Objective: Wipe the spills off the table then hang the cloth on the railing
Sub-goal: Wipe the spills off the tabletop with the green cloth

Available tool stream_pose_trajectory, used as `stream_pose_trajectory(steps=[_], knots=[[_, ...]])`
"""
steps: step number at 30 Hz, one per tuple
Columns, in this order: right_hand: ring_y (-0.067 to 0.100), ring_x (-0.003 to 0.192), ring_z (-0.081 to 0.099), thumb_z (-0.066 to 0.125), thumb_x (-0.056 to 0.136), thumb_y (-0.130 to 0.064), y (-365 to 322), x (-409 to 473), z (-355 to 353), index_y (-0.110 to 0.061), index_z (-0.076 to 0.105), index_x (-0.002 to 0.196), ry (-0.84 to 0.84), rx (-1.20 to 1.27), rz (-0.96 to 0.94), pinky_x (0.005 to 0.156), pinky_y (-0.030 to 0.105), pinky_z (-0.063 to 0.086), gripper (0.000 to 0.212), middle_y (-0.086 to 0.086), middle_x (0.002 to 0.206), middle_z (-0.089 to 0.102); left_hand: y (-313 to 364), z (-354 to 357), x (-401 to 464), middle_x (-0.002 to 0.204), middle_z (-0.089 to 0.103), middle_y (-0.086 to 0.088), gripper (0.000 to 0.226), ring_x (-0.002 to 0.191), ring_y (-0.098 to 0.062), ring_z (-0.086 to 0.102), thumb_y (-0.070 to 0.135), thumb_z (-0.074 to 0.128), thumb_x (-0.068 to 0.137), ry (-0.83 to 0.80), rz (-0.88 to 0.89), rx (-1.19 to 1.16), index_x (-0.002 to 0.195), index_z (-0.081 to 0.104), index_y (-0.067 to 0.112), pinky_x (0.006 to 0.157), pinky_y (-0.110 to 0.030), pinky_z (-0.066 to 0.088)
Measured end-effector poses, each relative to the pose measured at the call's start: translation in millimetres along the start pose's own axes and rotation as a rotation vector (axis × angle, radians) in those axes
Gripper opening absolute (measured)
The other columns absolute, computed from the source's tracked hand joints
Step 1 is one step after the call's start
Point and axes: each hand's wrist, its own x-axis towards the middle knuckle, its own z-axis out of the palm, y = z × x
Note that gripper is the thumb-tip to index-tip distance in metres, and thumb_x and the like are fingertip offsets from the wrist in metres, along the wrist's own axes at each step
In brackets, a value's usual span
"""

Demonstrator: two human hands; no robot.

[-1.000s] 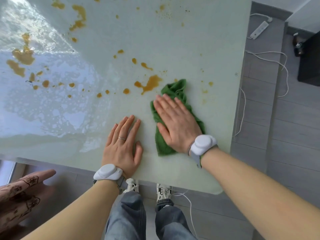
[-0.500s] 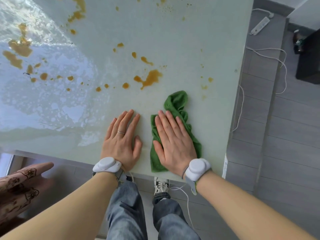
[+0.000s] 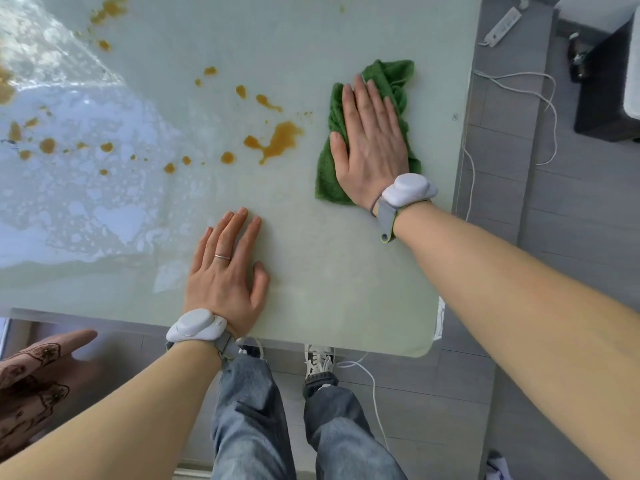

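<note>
A crumpled green cloth [image 3: 374, 109] is pressed flat onto a glossy pale desk [image 3: 346, 271] by the right hand [image 3: 372, 147], fingers straight, near the desk's right edge. The left hand [image 3: 225, 271] is laid flat and bare on the desk, fingers spread, a ring worn. Amber spills [image 3: 277, 140] are scattered just left of the cloth; white cables [image 3: 550, 112] are strewn on the grey floor.

Table [image 3: 346, 289] glossy, smooth glass; cloth [image 3: 388, 72] green, fuzzy terry; floor [image 3: 571, 216] matt.
</note>
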Motion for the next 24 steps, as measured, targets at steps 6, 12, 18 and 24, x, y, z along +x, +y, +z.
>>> stream_pose_trajectory(steps=[6,12,18,24], knots=[[0.029,0.158,0.012,0.029,0.104,-0.042,-25,-115,-7,-0.003,0.022,0.16,-0.052,0.036,0.038,0.129,0.046,0.014,0.069,0.015,0.169,0.016,1,-2,2,0.161,0.032,-0.002,0.063,0.152,-0.02,0.025,0.025,0.045,0.09,-0.011,-0.005,-0.003,0.152,0.04,0.017,0.126,-0.042,0.016],[0.026,0.159,0.008,0.033,0.104,-0.043,-18,-144,-6,-0.006,0.02,0.161,-0.138,-0.001,-0.183,0.129,0.045,0.013,0.07,0.012,0.171,0.013,1,1,4,0.16,0.033,-0.002,0.062,0.151,-0.021,0.026,0.027,0.043,0.09,-0.009,-0.009,-0.003,0.151,0.041,0.017,0.126,-0.042,0.017],[0.028,0.157,0.017,0.032,0.103,-0.041,23,-34,-4,-0.006,0.024,0.16,-0.02,0.001,-0.061,0.129,0.043,0.012,0.067,0.013,0.169,0.021,-1,1,3,0.161,0.033,-0.003,0.062,0.152,-0.021,0.025,0.028,0.042,0.091,-0.021,-0.006,0.005,0.152,0.04,0.016,0.126,-0.043,0.017],[0.027,0.157,0.018,0.028,0.104,-0.041,18,-26,0,-0.007,0.024,0.161,0.04,-0.011,0.136,0.129,0.044,0.014,0.066,0.012,0.169,0.022,0,0,0,0.161,0.033,-0.003,0.062,0.152,-0.021,0.024,0.027,0.043,0.091,-0.016,-0.001,0.014,0.152,0.041,0.016,0.126,-0.04,0.014]])
